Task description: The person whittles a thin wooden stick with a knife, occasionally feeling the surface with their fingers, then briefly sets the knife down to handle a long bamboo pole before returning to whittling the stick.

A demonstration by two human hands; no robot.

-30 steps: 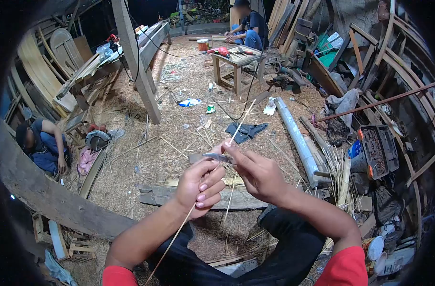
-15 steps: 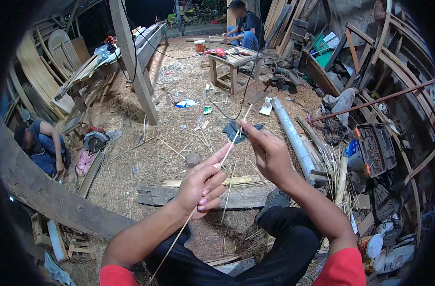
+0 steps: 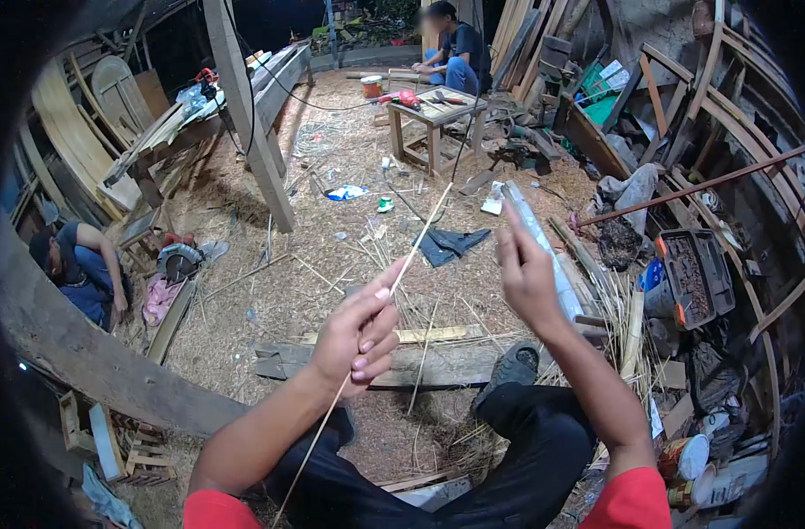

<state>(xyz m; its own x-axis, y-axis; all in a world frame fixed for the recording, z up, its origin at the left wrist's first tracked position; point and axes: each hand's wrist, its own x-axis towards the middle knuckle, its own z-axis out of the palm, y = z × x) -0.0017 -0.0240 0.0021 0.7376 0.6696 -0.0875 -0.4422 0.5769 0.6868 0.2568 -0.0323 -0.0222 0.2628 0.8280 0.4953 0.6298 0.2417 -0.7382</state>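
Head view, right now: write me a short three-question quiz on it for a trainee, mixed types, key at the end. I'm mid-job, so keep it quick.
1. What do the fingers of the left hand hold? A) a pink cloth B) a thin strip C) a paint can
2. True or false: the red power tool rests on the small table.
3. Fill in: the open toolbox is on the ____ side of the view.

Key: 1 B; 2 true; 3 right

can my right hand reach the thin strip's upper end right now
Probably yes: the thin strip juts past the left hand, and nothing visible separates it from the right hand.
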